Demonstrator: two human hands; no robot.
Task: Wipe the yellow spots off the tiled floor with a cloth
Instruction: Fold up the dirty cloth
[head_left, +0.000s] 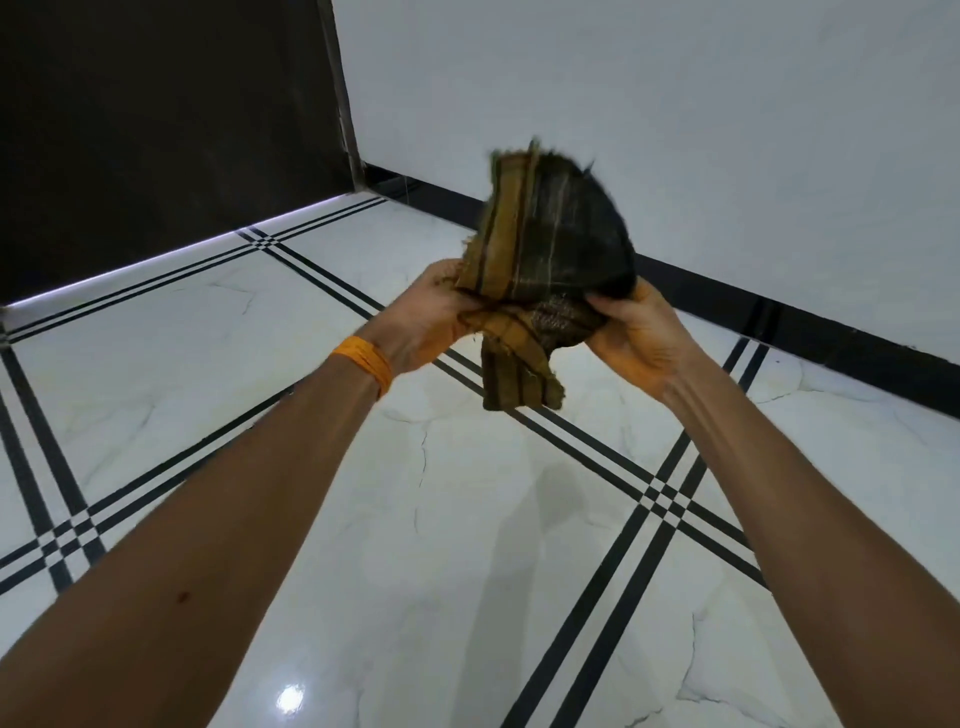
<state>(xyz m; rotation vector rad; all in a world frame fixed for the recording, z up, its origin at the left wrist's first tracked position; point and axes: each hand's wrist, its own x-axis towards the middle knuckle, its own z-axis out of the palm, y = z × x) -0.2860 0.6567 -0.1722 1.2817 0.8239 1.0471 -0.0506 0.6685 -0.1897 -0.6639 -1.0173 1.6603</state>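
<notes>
Head view: left hand (431, 317) and right hand (631, 338) both pinch the bunched cloth (540, 280), held well above the tiled floor (467, 519). No yellow spots visible. Risk: stained cloth smearing clean tiles.

The cloth (540, 270) is being held up in the air, well above the tiled floor (415, 519), bunched between both hands — the left hand (426, 322) is gripping its left side and the right hand (639, 338) is pinching its right. It is showing a dark, coarse weave with mustard-yellow stripes and frayed edges; its upper part is fanning upward, slightly blurred, while a folded end is hanging down below the hands. The floor is lying glossy and white with faint marble veining, crossed by bands of thin black lines — no yellow spots are showing on the visible tiles.
</notes>
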